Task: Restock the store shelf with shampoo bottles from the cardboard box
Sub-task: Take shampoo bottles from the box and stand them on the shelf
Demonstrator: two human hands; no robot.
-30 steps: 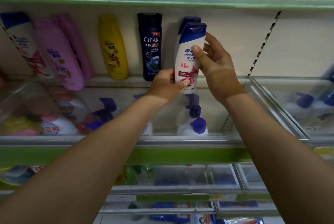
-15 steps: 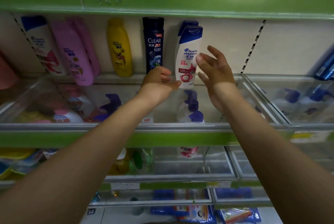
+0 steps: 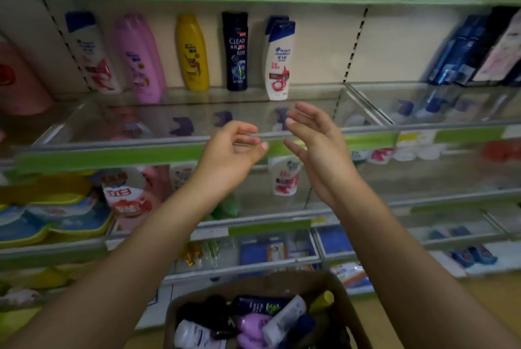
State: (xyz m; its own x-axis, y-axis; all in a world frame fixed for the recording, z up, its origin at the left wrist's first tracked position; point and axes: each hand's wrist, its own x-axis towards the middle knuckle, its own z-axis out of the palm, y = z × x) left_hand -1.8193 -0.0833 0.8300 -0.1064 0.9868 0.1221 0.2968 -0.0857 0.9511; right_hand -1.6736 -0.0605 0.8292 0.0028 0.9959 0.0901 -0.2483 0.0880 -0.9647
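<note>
A white shampoo bottle with a blue cap stands upright on the store shelf, in front of a second one like it, right of a dark Clear bottle. My left hand and my right hand hover below that shelf's front rail, both empty with fingers loosely apart, well clear of the bottle. The cardboard box sits at the bottom centre, holding several bottles: white, purple, dark and yellow-capped.
A yellow bottle, pink bottles and another white bottle line the same shelf to the left. Bare shelf space lies right of the placed bottle up to a clear divider. Blue boxed goods stand far right. Lower shelves hold refill pouches.
Both hands let go of the white bottle, which now stands on the shelf, and drew back down and toward me. The view dropped, bringing the cardboard box into sight.
</note>
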